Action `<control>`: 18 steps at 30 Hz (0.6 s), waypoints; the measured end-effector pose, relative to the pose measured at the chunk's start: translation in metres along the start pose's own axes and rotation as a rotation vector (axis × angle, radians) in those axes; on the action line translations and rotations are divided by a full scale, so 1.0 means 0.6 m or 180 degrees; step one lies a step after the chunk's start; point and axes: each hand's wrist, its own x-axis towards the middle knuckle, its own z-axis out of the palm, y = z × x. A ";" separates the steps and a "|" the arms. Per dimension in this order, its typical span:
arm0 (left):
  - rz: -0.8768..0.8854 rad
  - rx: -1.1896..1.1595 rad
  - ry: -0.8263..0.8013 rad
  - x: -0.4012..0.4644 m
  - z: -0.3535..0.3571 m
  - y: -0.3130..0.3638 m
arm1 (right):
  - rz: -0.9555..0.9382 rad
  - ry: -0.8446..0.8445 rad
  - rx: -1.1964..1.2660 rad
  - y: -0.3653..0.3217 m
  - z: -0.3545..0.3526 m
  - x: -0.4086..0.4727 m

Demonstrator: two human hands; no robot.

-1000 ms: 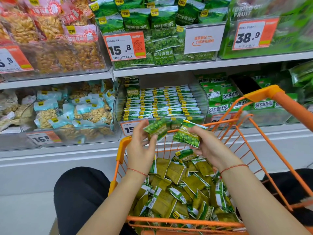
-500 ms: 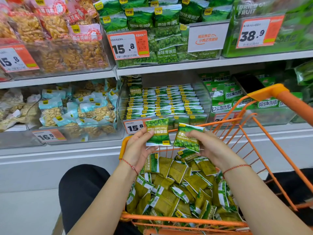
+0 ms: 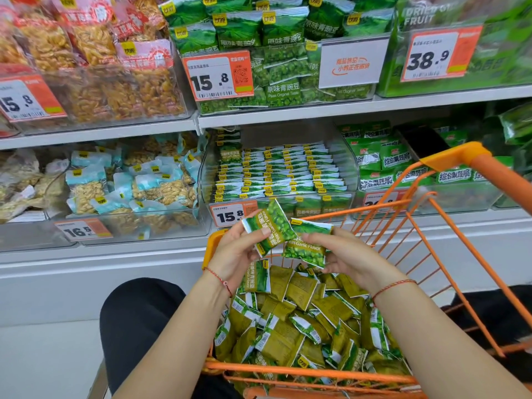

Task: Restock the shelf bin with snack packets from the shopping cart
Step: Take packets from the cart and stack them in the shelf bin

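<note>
My left hand (image 3: 234, 251) pinches a small green pea packet (image 3: 269, 227), tilted with its print sideways. My right hand (image 3: 349, 254) holds a second green packet (image 3: 306, 246) marked "Peas Garlic Flavor", upright; the two packets overlap at their edges. Both hands are above the front end of the orange wire shopping cart (image 3: 457, 159), which holds several more green packets (image 3: 299, 321) in a loose pile. Right behind the hands, on the lower shelf, stands the clear shelf bin (image 3: 352, 168) with neat rows of the same packets (image 3: 279, 174).
A 15.8 price tag (image 3: 230, 216) fronts the bin. Left of it is a bin of blue nut packets (image 3: 129, 185), right of it a bin of green mixed-snack bags (image 3: 385, 165). The upper shelf (image 3: 288, 113) carries larger pea bags. My dark-clad knee (image 3: 138, 318) is left of the cart.
The left hand has turned its packet from upright to tilted sideways and brought it against the right hand's packet. Both hands stay over the cart's front end.
</note>
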 end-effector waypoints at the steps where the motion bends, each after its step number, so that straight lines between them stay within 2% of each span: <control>1: 0.0017 -0.0106 0.0030 -0.002 0.002 0.002 | -0.0011 0.0000 0.0028 0.000 0.000 0.000; 6: -0.0123 -0.0364 -0.0072 -0.003 0.001 -0.001 | -0.0055 0.0056 0.0026 0.003 0.001 -0.002; 13: 0.0092 0.0216 -0.0122 0.003 -0.007 -0.014 | -0.0067 -0.0145 0.0030 -0.001 0.007 -0.002; 18: 0.0320 0.0879 -0.0025 0.010 0.001 -0.032 | 0.0076 -0.0824 0.0461 -0.004 0.009 -0.010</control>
